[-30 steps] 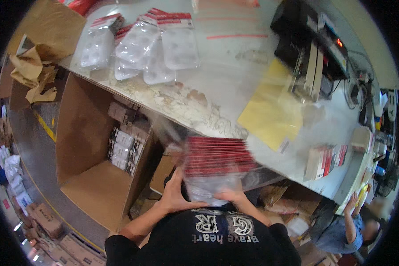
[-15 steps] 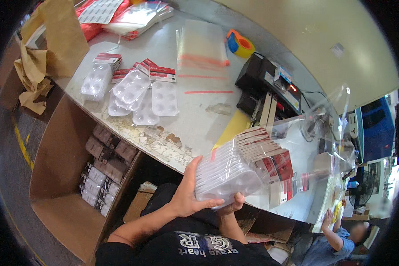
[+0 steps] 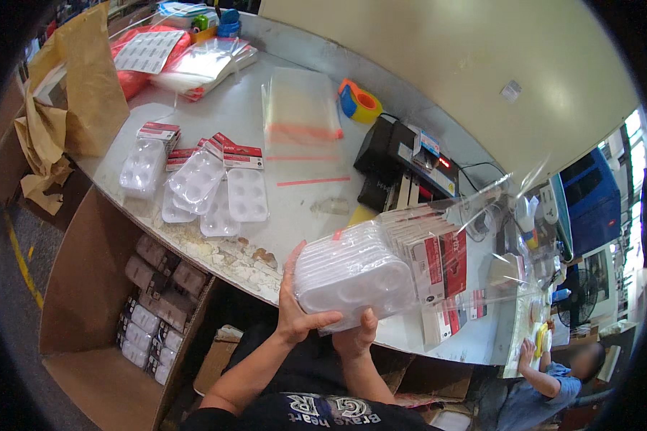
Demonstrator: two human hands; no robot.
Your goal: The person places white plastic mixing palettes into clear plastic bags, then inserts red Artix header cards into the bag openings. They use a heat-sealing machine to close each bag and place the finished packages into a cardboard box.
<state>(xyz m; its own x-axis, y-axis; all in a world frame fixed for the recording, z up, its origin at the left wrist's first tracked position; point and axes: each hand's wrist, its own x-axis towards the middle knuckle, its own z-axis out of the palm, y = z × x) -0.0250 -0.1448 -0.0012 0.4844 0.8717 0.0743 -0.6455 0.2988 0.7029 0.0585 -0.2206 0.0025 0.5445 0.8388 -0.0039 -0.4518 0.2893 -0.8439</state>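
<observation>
A stack of white plastic paint palettes [image 3: 352, 280] with red and white header cards [image 3: 438, 262] sits inside a clear bag, tilted above the table's front edge. My left hand [image 3: 298, 312] grips the stack's left end, thumb across the lower front. Below it, my right hand [image 3: 356, 336] holds the bottom edge with its thumb up on the front; its other fingers are mostly hidden behind the stack. The bag's clear, loose end [image 3: 489, 205] spreads up and to the right. More carded palettes [image 3: 248, 195] lie spread on the table to the left.
Flat clear bags [image 3: 302, 108] lie mid-table beside a tape dispenser [image 3: 359, 104] and a black machine [image 3: 402, 158]. An open carton [image 3: 86, 287] with packed goods stands below left. Brown paper [image 3: 90, 86] hangs at the far left. Another person [image 3: 546, 388] works at the right.
The bagged stack and my hands have shifted slightly left in view and the front palette now faces me more. The table scene has slid left and down as the view turned.
</observation>
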